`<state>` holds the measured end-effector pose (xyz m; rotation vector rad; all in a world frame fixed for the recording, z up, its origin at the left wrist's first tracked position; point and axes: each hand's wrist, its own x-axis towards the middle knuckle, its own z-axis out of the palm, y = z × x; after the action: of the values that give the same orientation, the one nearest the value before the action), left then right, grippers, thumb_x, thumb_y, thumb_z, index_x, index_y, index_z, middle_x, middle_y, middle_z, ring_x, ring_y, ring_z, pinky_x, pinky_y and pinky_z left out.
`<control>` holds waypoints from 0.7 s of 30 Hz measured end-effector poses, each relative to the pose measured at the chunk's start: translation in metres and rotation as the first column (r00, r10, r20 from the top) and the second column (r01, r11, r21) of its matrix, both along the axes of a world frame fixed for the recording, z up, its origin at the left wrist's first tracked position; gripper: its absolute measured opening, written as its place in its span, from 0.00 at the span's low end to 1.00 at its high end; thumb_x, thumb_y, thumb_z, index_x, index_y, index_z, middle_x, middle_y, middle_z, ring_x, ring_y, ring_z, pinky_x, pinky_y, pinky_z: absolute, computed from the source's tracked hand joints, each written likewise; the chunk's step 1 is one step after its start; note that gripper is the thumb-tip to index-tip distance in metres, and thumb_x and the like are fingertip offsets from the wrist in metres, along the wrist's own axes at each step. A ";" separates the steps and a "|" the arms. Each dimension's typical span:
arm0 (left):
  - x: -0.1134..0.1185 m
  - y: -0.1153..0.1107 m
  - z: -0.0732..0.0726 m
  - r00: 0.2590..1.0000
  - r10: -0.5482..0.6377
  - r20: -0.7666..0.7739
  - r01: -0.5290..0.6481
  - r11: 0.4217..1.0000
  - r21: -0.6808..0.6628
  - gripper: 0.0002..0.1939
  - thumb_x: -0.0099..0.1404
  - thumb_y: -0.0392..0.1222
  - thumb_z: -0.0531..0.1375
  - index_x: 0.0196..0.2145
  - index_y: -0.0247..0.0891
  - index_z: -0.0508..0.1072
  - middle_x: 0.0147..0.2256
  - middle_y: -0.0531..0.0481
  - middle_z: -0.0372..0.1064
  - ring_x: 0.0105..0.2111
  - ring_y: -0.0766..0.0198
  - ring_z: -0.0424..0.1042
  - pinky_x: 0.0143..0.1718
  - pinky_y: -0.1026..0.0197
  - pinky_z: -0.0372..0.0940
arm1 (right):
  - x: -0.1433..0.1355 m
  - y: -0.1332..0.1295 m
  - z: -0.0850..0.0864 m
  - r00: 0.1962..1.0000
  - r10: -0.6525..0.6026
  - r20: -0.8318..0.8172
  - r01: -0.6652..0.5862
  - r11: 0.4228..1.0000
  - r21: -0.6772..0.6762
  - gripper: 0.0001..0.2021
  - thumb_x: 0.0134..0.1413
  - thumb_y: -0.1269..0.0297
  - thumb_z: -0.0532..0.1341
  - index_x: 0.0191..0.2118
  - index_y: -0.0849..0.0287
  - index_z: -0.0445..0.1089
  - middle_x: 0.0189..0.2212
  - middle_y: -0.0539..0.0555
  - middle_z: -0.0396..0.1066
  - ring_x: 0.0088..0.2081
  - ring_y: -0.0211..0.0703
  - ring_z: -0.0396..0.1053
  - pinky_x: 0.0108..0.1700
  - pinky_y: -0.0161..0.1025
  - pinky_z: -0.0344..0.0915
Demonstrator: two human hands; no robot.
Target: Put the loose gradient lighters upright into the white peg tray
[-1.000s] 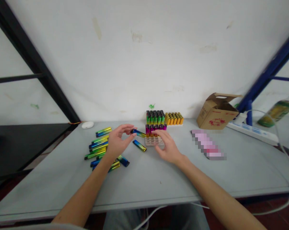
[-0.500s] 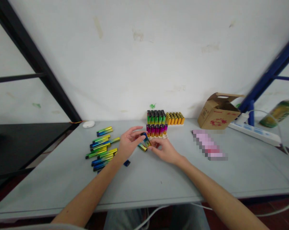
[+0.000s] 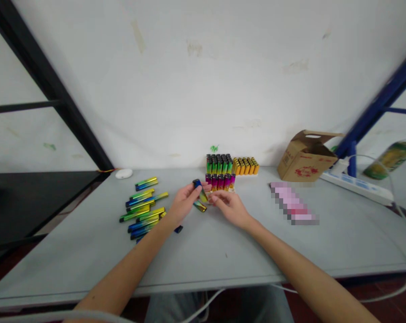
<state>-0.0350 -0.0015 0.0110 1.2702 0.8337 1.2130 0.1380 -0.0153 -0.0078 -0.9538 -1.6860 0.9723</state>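
Note:
In my left hand [image 3: 185, 202] is a blue-and-yellow lighter [image 3: 200, 190], held tilted between thumb and fingers, dark end up. My right hand [image 3: 230, 207] is just right of its lower end, thumb and fingertips drawn together; whether anything small is between them I cannot make out. Under the held lighter, another lighter [image 3: 200, 206] with a yellow end lies on the table. Left of my left hand is a loose spread of blue, green and yellow lighters [image 3: 145, 215]. Behind my hands, purple lighters [image 3: 219, 182] stand upright in a row.
Against the wall stand blocks of green-and-black lighters [image 3: 219, 165] and orange lighters [image 3: 246, 167]. To the right are an open cardboard box [image 3: 305, 163], a blurred pink item [image 3: 293, 202], a power strip [image 3: 360, 186] and a bottle [image 3: 391, 157]. A white case [image 3: 124, 173] sits back left.
My left hand has drawn the lighter slightly left and up. My right fingertips, earlier at the lighter's lower end, are now a little apart from it.

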 end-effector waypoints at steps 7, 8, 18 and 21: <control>-0.004 -0.001 0.006 0.969 -0.006 0.246 0.063 0.972 -0.227 0.10 0.65 0.41 0.58 0.42 0.33 0.71 0.37 0.41 0.76 0.38 0.57 0.76 0.42 0.53 0.70 | 0.007 0.004 0.006 0.975 -0.104 -0.198 0.087 0.992 -0.091 0.19 0.56 0.47 0.56 0.37 0.58 0.71 0.29 0.52 0.71 0.29 0.39 0.67 0.30 0.35 0.64; -0.004 -0.002 0.008 0.966 0.001 0.259 0.064 0.968 -0.242 0.09 0.65 0.40 0.57 0.41 0.33 0.71 0.36 0.42 0.76 0.36 0.59 0.77 0.41 0.53 0.70 | 0.008 0.005 0.006 0.969 -0.101 -0.227 0.077 0.991 -0.112 0.20 0.55 0.46 0.55 0.38 0.58 0.71 0.29 0.53 0.71 0.29 0.39 0.67 0.30 0.35 0.64; -0.004 -0.004 0.010 0.952 -0.050 0.302 0.167 0.913 -0.373 0.06 0.66 0.40 0.56 0.37 0.34 0.69 0.30 0.46 0.74 0.29 0.61 0.76 0.35 0.55 0.71 | 0.010 0.010 0.014 0.884 -0.009 -0.467 -0.177 0.919 -0.352 0.32 0.57 0.37 0.42 0.46 0.59 0.68 0.46 0.62 0.73 0.44 0.48 0.72 0.44 0.46 0.68; -0.004 -0.004 0.009 0.960 -0.080 0.270 0.180 0.912 -0.369 0.06 0.65 0.41 0.58 0.37 0.35 0.68 0.30 0.47 0.73 0.27 0.62 0.75 0.33 0.55 0.71 | 0.013 0.007 0.023 0.878 0.027 -0.478 -0.230 0.900 -0.371 0.39 0.57 0.36 0.32 0.50 0.60 0.66 0.53 0.64 0.68 0.53 0.49 0.68 0.52 0.48 0.65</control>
<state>-0.0393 -0.0059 0.0198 0.8143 0.7459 1.0097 0.1510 -0.0081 0.0153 -0.7911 -1.1642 1.5640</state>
